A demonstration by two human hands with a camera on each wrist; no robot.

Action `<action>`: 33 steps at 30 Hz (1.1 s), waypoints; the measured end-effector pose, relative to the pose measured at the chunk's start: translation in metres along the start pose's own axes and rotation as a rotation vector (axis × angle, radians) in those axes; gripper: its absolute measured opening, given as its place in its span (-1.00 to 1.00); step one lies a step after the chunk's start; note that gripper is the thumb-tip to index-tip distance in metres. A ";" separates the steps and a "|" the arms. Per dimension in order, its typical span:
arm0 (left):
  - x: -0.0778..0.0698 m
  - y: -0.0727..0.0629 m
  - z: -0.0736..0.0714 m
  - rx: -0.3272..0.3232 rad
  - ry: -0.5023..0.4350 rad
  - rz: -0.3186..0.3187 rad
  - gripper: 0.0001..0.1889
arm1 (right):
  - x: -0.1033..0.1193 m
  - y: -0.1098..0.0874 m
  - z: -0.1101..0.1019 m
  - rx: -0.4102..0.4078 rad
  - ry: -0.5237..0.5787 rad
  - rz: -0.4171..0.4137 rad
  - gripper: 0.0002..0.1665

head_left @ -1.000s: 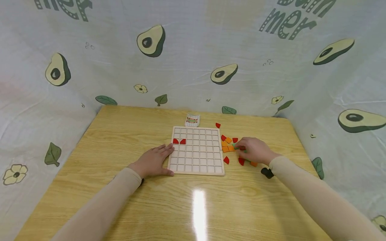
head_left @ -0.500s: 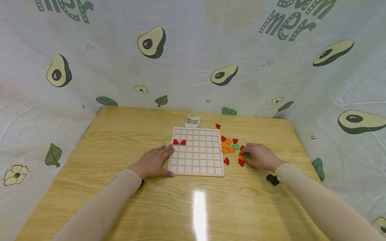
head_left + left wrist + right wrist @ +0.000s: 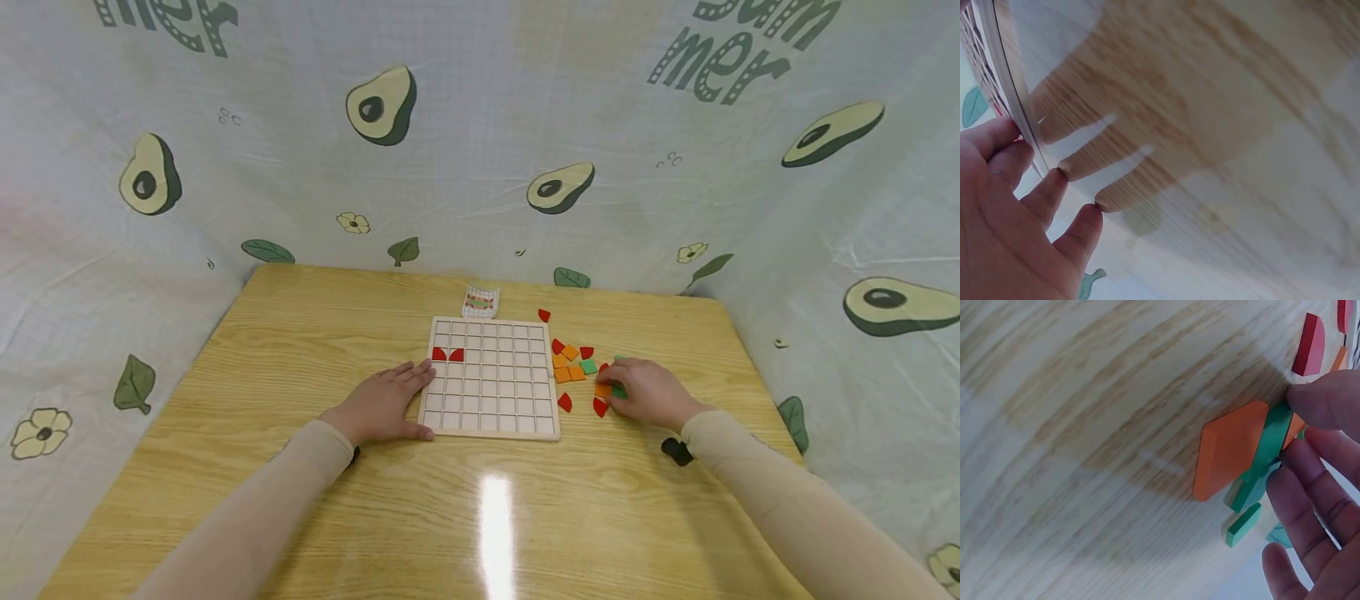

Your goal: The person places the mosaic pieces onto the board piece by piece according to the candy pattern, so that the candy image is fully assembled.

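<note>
My left hand [image 3: 382, 404] rests with fingers spread on the left edge of a square pale wooden grid board [image 3: 495, 396]. Two red quarter-circle tiles sit side by side in the board's third row, a left one [image 3: 439, 354] and a right one [image 3: 457, 355]. To the right of the board, my right hand [image 3: 648, 390] is down among loose tiles. Its thumb and fingertips pinch an orange square tile [image 3: 1295, 429], partly hidden by the fingers in the right wrist view. Right beside those fingertips lie green tiles [image 3: 1269, 440] and another orange tile [image 3: 1232, 450].
A small pattern card [image 3: 480, 302] with a printed grid stands behind the board. Several orange tiles [image 3: 562, 375], a green square [image 3: 588, 367] and red quarter-circles [image 3: 565, 402] lie along the board's right side. A printed cloth [image 3: 480, 125] hangs around the wooden table [image 3: 420, 517].
My right hand has moved right and slightly nearer, off the green square beside the orange tiles, to the tiles farther right. The left hand and the board have stayed in place.
</note>
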State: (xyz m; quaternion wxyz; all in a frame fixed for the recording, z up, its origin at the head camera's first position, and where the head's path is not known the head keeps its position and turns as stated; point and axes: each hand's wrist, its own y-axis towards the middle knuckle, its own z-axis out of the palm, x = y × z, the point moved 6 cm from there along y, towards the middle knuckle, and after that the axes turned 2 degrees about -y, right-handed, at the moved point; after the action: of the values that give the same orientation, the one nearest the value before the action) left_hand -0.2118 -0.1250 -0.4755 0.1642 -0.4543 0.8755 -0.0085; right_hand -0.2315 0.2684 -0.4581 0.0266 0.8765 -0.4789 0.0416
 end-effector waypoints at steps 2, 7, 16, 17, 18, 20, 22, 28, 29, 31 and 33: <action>0.000 0.000 0.000 0.002 0.000 0.000 0.11 | 0.000 0.000 0.000 -0.005 -0.007 0.008 -0.63; -0.002 -0.001 -0.002 0.006 -0.009 0.000 0.10 | -0.001 -0.001 -0.001 -0.015 -0.020 0.030 -0.61; -0.002 -0.002 -0.003 0.015 -0.019 -0.009 0.10 | -0.001 -0.001 -0.001 -0.016 -0.001 0.041 -0.64; -0.002 -0.003 -0.004 0.019 -0.019 -0.010 0.10 | -0.001 -0.001 -0.001 -0.017 0.003 0.041 -0.64; -0.002 -0.003 -0.004 0.022 -0.018 -0.013 0.10 | -0.001 -0.001 -0.002 -0.018 0.006 0.040 -0.64; -0.002 -0.003 -0.004 0.022 -0.020 -0.010 0.10 | -0.001 -0.001 -0.002 -0.019 0.013 0.040 -0.65; -0.003 -0.003 -0.003 0.024 -0.025 -0.010 0.09 | -0.001 0.000 -0.002 -0.022 0.021 0.040 -0.65; -0.002 -0.002 -0.002 0.020 -0.026 -0.012 0.10 | -0.002 0.004 -0.003 -0.023 0.046 0.032 -0.66; -0.002 -0.002 -0.001 0.022 -0.023 -0.013 0.10 | -0.002 0.005 -0.003 -0.024 0.049 0.028 -0.66; -0.001 -0.002 -0.002 0.023 -0.021 -0.015 0.11 | -0.001 0.008 -0.005 -0.030 0.058 0.019 -0.67; -0.001 -0.002 -0.002 0.020 -0.022 -0.010 0.11 | 0.003 0.013 -0.008 -0.041 0.065 -0.002 -0.68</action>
State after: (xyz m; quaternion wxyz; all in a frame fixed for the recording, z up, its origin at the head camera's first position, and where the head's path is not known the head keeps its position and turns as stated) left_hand -0.2105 -0.1252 -0.4730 0.1785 -0.4572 0.8712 -0.0131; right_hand -0.2413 0.2599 -0.4500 0.0602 0.8745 -0.4774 0.0601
